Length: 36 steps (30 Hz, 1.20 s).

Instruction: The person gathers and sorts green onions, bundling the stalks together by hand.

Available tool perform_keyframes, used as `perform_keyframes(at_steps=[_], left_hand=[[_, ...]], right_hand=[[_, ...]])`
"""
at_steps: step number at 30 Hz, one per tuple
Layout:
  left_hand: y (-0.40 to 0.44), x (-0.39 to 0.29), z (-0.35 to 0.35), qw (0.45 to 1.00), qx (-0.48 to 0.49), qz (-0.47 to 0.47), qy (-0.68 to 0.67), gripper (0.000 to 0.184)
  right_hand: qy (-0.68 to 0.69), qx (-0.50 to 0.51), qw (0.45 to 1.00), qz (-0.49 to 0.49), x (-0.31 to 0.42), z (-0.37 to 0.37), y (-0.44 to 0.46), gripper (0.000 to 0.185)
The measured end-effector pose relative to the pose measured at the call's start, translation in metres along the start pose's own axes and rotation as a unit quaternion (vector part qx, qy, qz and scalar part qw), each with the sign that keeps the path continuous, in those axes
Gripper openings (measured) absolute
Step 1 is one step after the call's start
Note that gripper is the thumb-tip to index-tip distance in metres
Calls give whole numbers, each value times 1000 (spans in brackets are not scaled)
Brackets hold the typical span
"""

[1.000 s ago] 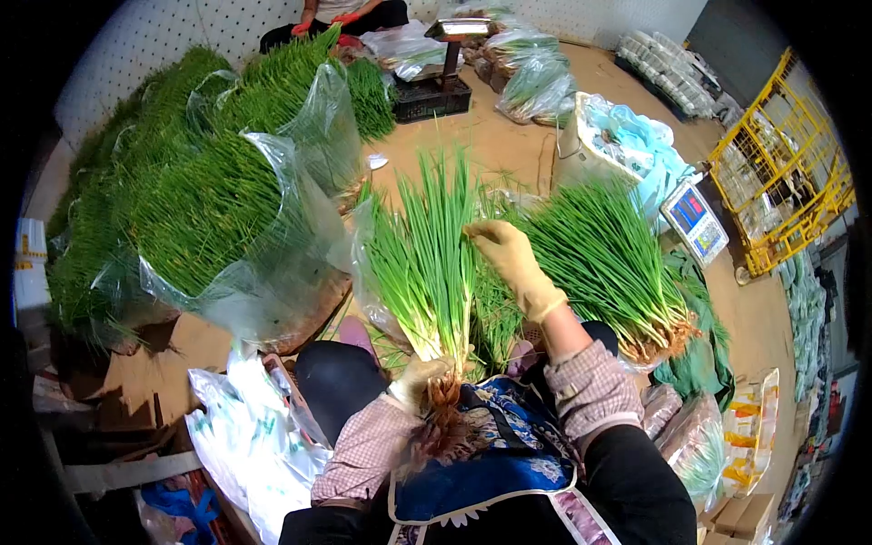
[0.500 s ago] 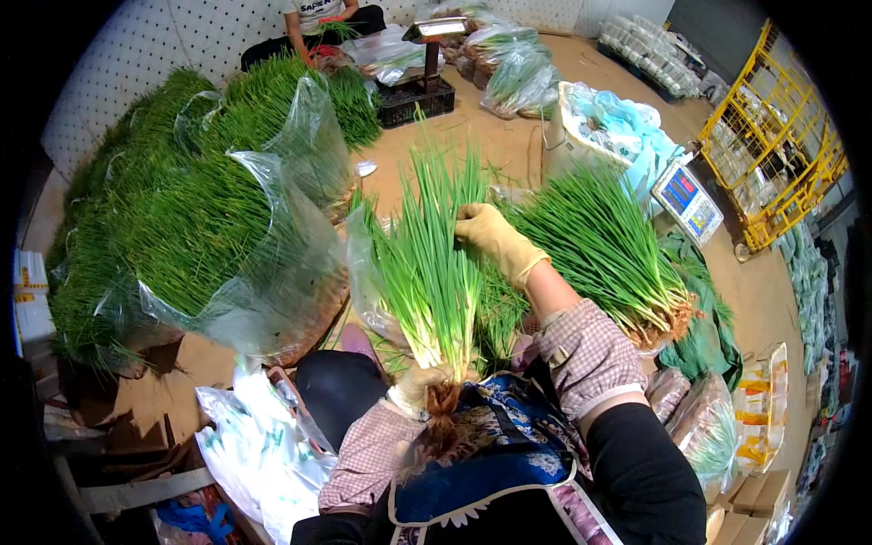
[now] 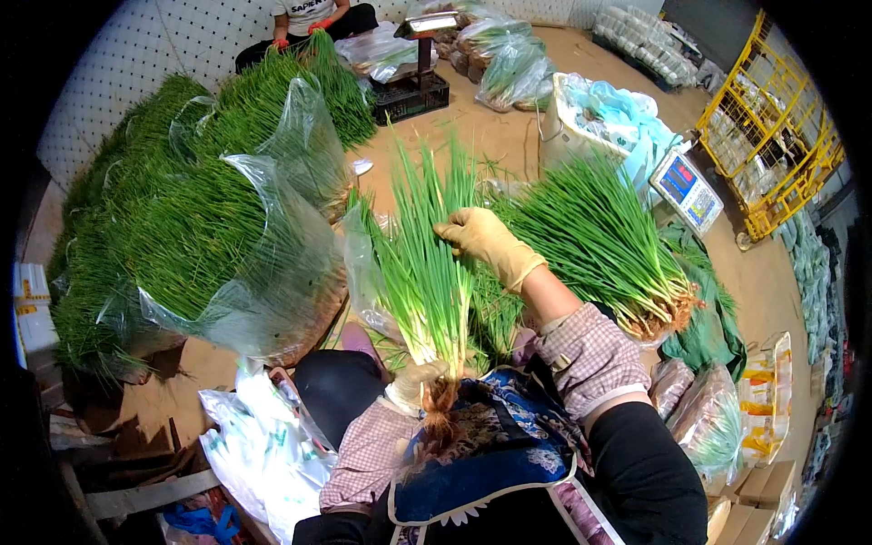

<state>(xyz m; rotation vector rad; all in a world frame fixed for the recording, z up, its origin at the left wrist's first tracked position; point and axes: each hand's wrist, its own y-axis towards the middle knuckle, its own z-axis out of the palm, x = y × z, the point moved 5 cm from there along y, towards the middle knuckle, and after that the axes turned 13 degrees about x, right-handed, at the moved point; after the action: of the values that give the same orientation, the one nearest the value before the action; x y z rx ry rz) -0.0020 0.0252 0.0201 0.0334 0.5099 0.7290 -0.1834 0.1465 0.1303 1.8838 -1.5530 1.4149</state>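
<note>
My left hand (image 3: 416,387), in a pale glove, is wrapped round the root end of a bunch of green onions (image 3: 427,282), whose brown roots hang over the blue apron (image 3: 481,454). The leaves point up and away from me. On the right side of the bunch, my right hand (image 3: 486,241), in a yellowish glove, has its fingers closed among the leaves; the fingertips are partly hidden. A larger pile of green onions (image 3: 599,245) lies to the right, roots toward me. A clear plastic bag (image 3: 365,277) touches the bunch's left side.
Large clear bags of green stalks (image 3: 195,218) fill the left. White plastic bags (image 3: 268,445) lie at lower left. A white bin (image 3: 581,136), a digital scale (image 3: 688,191) and a yellow cage cart (image 3: 772,136) stand at right. Another person (image 3: 313,18) in red gloves sits behind.
My right hand has moved left and slightly down along the leaves. My left hand keeps its hold on the root end. The other person's red-gloved hands have moved apart, with green stalks at them.
</note>
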Motion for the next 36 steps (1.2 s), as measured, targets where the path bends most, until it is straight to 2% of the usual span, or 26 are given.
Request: perform_keyframes(at_steps=[4,6,7,8,10,12,14,15,16,17,18,20,22,23,24,25,26,28,30,31,32,34,35,36], left_hand=[[-5,1,-5,998,-46,-29,-34,55],[-7,2,-5,994,-63,-46,-70,54],[-6,1,-4,991,-70,-41,-106,53],[-6,1,-4,986,-77,-35,-141,52],[-6,2,-9,988,-72,-20,-137,50],[-9,0,-19,985,-171,-10,-25,45],[-19,11,-47,981,-191,-27,-28,42],[-18,9,-44,980,-192,-25,-39,41],[-19,8,-40,979,-194,-24,-50,41],[-19,8,-37,976,-210,-47,11,45],[-18,7,-34,976,-212,-46,9,45],[-17,7,-33,973,-223,-54,21,49],[-16,5,-33,975,-212,-49,34,53],[-15,4,-31,977,-201,-55,31,53],[-14,5,-30,980,-190,-62,28,54],[-15,4,-31,980,-187,-64,29,54],[-17,6,-34,982,-170,-85,13,54],[-14,7,-30,983,-153,-106,-1,54],[-10,1,-18,984,-171,-21,45,52],[-10,4,-20,984,-174,-15,21,52],[-11,5,-22,984,-176,-17,22,52],[-9,1,-19,984,-170,-16,44,52],[-10,2,-17,982,-178,-28,51,51],[-11,0,-19,982,-179,-26,50,51]], right_hand=[[-72,-40,996,-24,-4,-7,-9,28],[88,-71,985,-129,-4,-6,-22,29],[158,-82,970,-163,5,-2,-37,24],[157,-77,971,-162,10,6,-50,24],[252,-76,939,-220,12,21,-76,23],[200,-3,955,-220,6,44,-98,22],[45,129,965,-223,10,66,-124,17],[10,101,948,-302,19,66,-133,19],[11,104,948,-301,22,63,-137,19],[182,36,939,-290,21,45,-143,18],[345,-35,898,-269,19,28,-148,18],[340,-176,871,-307,20,-12,-151,19],[245,-297,886,-261,14,-35,-140,19],[150,-273,918,-247,21,-39,-131,21],[0,-260,949,-176,-1,-42,-107,26],[-162,-241,947,-141,-10,-34,-91,36],[-319,-215,918,-101,-18,-22,-76,47],[-317,-113,924,-181,-31,14,-55,58],[-361,-71,914,-171,-25,51,-48,58],[-350,-78,924,-132,-29,62,-42,45],[-347,-78,925,-132,-31,62,-40,45],[-370,-50,921,-112,-31,59,-33,29],[-370,-49,921,-113,-31,57,-34,29],[-339,-47,926,-158,-30,54,-38,24]])
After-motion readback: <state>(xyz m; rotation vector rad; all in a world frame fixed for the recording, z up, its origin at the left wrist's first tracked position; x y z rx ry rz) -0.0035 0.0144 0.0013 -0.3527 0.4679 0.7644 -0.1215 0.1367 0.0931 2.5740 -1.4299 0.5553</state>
